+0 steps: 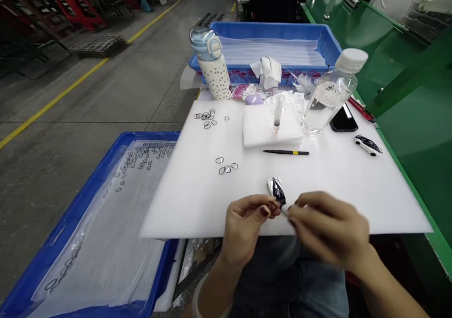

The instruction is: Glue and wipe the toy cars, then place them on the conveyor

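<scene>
Above the front edge of the white foam sheet, my left hand is closed in a pinch on a small dark-edged piece that looks like one of the thin loops. My right hand, somewhat blurred, pinches a small white piece against or very near it; its kind is unclear. Just beyond the fingertips lies a small black-and-white toy car, partly hidden by them. Several thin black-rimmed loops rest on the sheet to the left, and another group of loops lies farther back.
Black tweezers lie before a foam block bearing a syringe. A water bottle, phone and second toy car are right. A dotted flask and blue trays stand around.
</scene>
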### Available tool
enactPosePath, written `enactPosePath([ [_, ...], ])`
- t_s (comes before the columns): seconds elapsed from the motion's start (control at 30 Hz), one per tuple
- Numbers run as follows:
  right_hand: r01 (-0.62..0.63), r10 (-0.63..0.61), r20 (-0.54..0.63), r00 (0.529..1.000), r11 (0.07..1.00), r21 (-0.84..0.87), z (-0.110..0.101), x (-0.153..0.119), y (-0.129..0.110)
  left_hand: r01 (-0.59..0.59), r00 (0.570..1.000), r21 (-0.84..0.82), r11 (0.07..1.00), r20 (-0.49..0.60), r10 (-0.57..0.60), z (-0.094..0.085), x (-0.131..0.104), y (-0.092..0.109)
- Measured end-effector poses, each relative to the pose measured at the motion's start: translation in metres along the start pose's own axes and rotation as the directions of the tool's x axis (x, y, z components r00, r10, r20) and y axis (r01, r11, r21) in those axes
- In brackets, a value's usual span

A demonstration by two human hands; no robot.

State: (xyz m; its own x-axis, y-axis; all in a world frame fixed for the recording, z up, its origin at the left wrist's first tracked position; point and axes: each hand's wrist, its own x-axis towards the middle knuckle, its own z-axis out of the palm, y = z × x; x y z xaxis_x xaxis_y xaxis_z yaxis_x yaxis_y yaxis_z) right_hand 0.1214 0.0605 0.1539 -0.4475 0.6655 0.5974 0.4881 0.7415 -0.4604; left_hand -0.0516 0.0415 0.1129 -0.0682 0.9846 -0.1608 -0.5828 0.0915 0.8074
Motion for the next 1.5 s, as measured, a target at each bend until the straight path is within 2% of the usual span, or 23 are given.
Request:
enactPosePath([
  [0.07, -0.214, 0.217, -0.062, 0.974, 0.975, 0.054, -0.008, -0.006, 0.011, -0.142, 0.990, 0.278, 0.950, 0.027, 0.140, -0.006, 0.001, 0.004],
  [0.1, -0.324, 0.331, -0.084, 0.940, 0.942, 0.092, -0.010, -0.009, 0.016, -0.241, 0.969, 0.451, 0.859, 0.056, 0.242, -0.009, 0.002, 0.005],
  [0.17, -0.483, 0.499, -0.066, 0.864, 0.859, 0.171, -0.007, -0.011, 0.024, -0.431, 0.876, 0.727, 0.534, 0.196, 0.440, -0.010, 0.005, 0.006],
  [0.23, -0.555, 0.568, 0.000, 0.823, 0.803, 0.218, 0.002, -0.012, 0.027, -0.563, 0.747, 0.803, 0.198, 0.390, 0.538, -0.007, 0.006, 0.002],
  [0.27, -0.565, 0.574, 0.031, 0.818, 0.793, 0.226, 0.007, -0.011, 0.026, -0.603, 0.693, 0.793, 0.088, 0.467, 0.549, -0.005, 0.006, -0.001],
  [0.33, -0.567, 0.566, 0.076, 0.821, 0.793, 0.222, 0.015, -0.010, 0.025, -0.647, 0.627, 0.762, -0.032, 0.555, 0.546, -0.002, 0.006, -0.007],
  [0.37, -0.562, 0.557, 0.089, 0.826, 0.799, 0.215, 0.018, -0.009, 0.024, -0.654, 0.614, 0.755, -0.059, 0.575, 0.541, -0.001, 0.006, -0.010],
  [0.47, -0.545, 0.533, 0.113, 0.838, 0.819, 0.180, 0.020, -0.008, 0.024, -0.639, 0.634, 0.766, -0.070, 0.576, 0.516, 0.000, 0.004, -0.014],
  [0.6, -0.541, 0.517, 0.180, 0.837, 0.831, 0.133, 0.019, -0.008, 0.027, -0.600, 0.682, 0.800, -0.020, 0.525, 0.509, -0.002, 0.004, -0.013],
  [0.77, -0.528, 0.505, 0.187, 0.843, 0.842, 0.106, 0.019, -0.008, 0.029, -0.501, 0.782, 0.860, 0.095, 0.403, 0.475, -0.005, 0.007, -0.008],
  [0.87, -0.526, 0.502, 0.187, 0.844, 0.843, 0.111, 0.019, -0.009, 0.029, -0.467, 0.823, 0.873, 0.137, 0.373, 0.429, -0.007, 0.008, -0.006],
  [1.1, -0.533, 0.509, 0.186, 0.841, 0.838, 0.118, 0.019, -0.009, 0.028, -0.446, 0.851, 0.873, 0.195, 0.347, 0.394, -0.008, 0.009, -0.005],
  [1.5, -0.525, 0.502, 0.192, 0.843, 0.846, 0.095, 0.022, -0.011, 0.028, -0.397, 0.879, 0.890, 0.224, 0.299, 0.372, -0.005, 0.010, -0.004],
])
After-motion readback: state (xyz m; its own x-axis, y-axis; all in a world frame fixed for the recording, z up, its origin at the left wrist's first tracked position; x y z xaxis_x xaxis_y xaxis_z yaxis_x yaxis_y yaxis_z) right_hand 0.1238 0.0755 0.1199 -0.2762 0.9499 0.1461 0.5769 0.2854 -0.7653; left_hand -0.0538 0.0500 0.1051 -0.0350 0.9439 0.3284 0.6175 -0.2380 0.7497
